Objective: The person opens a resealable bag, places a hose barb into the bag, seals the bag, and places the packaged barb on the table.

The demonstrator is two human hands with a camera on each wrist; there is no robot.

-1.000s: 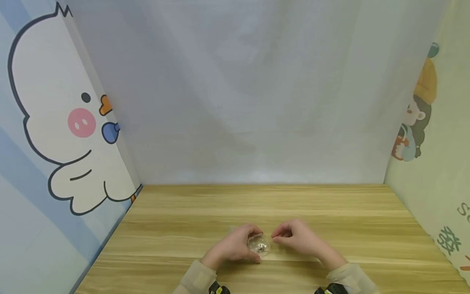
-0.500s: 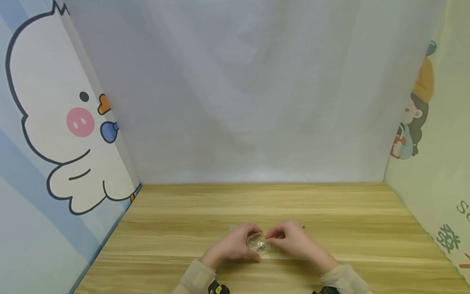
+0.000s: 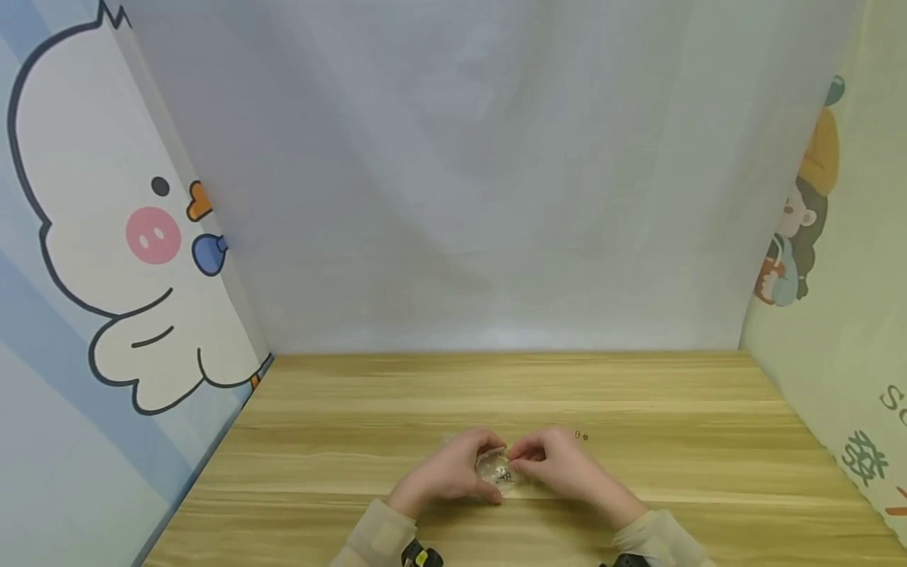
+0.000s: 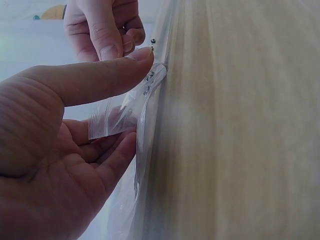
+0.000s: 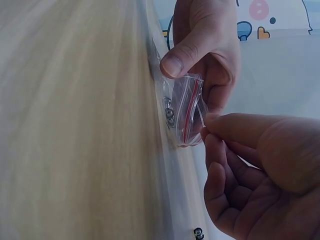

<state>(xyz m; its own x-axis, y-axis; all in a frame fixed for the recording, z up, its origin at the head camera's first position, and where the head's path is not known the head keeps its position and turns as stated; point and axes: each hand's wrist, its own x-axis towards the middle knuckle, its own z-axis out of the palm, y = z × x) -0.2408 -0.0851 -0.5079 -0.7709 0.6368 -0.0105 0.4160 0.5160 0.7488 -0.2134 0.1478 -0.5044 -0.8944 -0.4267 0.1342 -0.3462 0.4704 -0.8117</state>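
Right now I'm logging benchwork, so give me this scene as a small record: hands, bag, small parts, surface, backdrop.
Left hand: holds the clear bag
Right hand: thumb and forefinger pinch the clear bag's edge
Bag detail: red line across it; whether open or sealed, cannot tell
Inside: several small metal parts; exact count unclear
Outside: two loose parts on the table, beyond the right hand
Surface: wood-grain table
Backdrop: pale backdrop

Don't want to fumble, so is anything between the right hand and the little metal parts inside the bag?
Yes, the clear zip bag. Its red stripe runs between the right hand, at its edge, and the metal parts inside. Whether it's zipped, I can't tell.
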